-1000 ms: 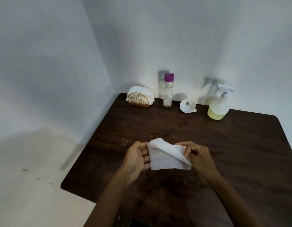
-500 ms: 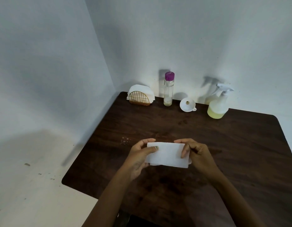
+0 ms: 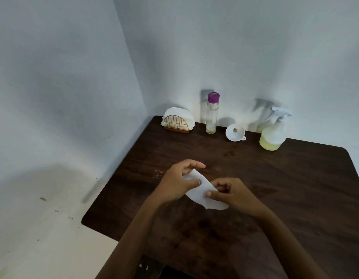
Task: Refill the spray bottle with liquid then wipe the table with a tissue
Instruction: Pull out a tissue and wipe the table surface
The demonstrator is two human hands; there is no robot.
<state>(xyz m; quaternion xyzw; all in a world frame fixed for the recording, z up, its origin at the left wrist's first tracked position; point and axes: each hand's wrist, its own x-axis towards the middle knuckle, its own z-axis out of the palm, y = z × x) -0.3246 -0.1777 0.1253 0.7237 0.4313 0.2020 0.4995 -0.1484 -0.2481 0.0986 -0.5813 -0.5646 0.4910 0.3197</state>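
Note:
A folded white tissue [image 3: 202, 193] is held over the middle of the dark wooden table [image 3: 295, 188]. My left hand [image 3: 179, 182] pinches its upper left end between thumb and fingers. My right hand [image 3: 232, 195] pinches its lower right part, fingers curled. The spray bottle [image 3: 274, 130] with pale yellow liquid in its bottom stands at the back right, trigger head on. A tall clear bottle [image 3: 212, 114] with a purple cap stands at the back, almost empty.
A white funnel [image 3: 235, 132] lies between the two bottles. A gold wire holder with white tissues [image 3: 177, 121] stands at the back left corner. Small droplets [image 3: 157, 174] sit on the table left of my left hand. Walls close in behind and to the left.
The tissue was folded flat and level between both hands; now it is turned diagonal, my left hand higher and farther back, my right hand lower over its other end.

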